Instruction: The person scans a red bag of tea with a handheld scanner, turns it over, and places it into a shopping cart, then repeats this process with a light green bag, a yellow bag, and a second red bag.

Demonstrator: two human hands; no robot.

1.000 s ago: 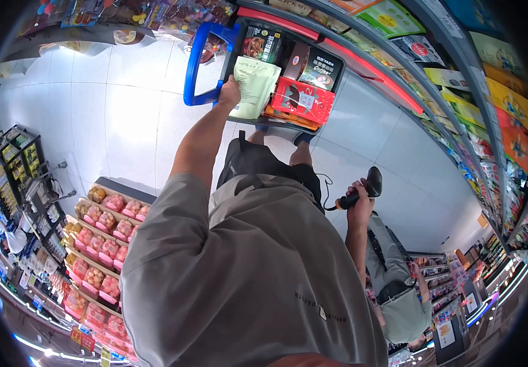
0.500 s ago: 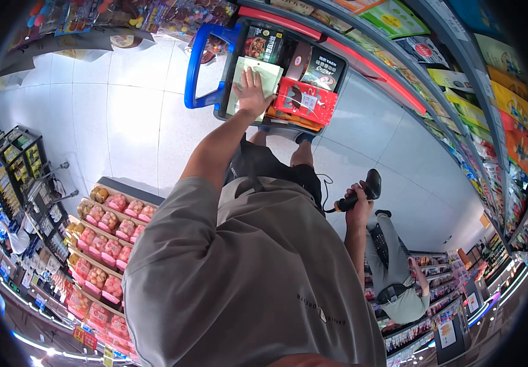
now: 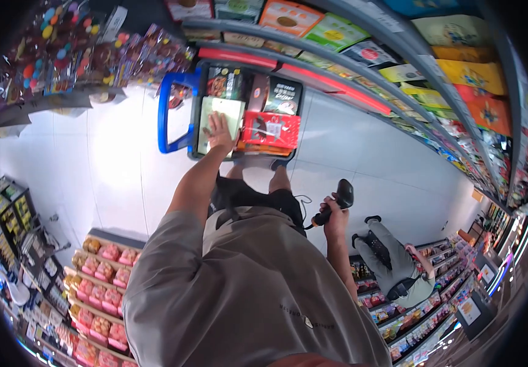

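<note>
My left hand (image 3: 219, 131) lies flat with spread fingers on a pale green package (image 3: 232, 109) in a dark shopping basket with a blue handle (image 3: 165, 116). Beside that package sit a red package (image 3: 270, 129), a black coffee box (image 3: 284, 96) and a dark food box (image 3: 225, 81). Something orange shows under the red one. Off to the right, my right hand (image 3: 336, 218) is wrapped round a black handheld barcode scanner (image 3: 344, 193). A thin dark cable hangs near the scanner's lower end.
Shelves of bagged goods (image 3: 336, 32) curve along the top and right. Hanging sweets (image 3: 50, 55) fill the upper left. A rack of pink-lidded jars (image 3: 96, 269) stands at lower left. Another person (image 3: 392, 260) is at a shelf on the lower right.
The view has shifted, so the basket and both hands appear further left and lower. My left hand stays flat on the pale package; my right keeps hold of the scanner.
</note>
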